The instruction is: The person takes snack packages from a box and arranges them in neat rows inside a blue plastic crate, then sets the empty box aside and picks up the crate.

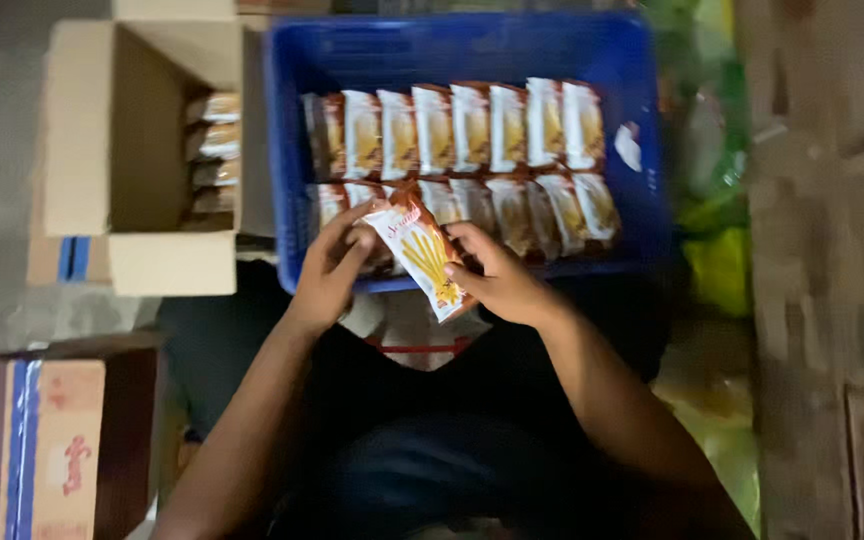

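Head view, looking down. We hold one snack packet [422,255], white and orange with a picture of pale sticks on its face, over the near edge of the blue plastic crate [287,150]. Our left hand [330,265] is closed lightly on the packet's upper left corner, fingertips curled onto it; our right hand [497,275] grips its lower right side, thumb on the face and fingers behind. The packet lies tilted, its long axis running from upper left to lower right, just above the front row.

We judge the step in hand to be the placing of this packet into the crate, where two rows of like packets [462,125] already stand on edge. The front row looks less tightly filled at its left end, beneath the left hand. The next move, as we read it, calls for turning the packet upright and sliding it in beside its neighbours without buckling them.

Both forearms reach forward from the lap and converge on the packet. An open cardboard box [112,130] holding more packets stands left of the crate.
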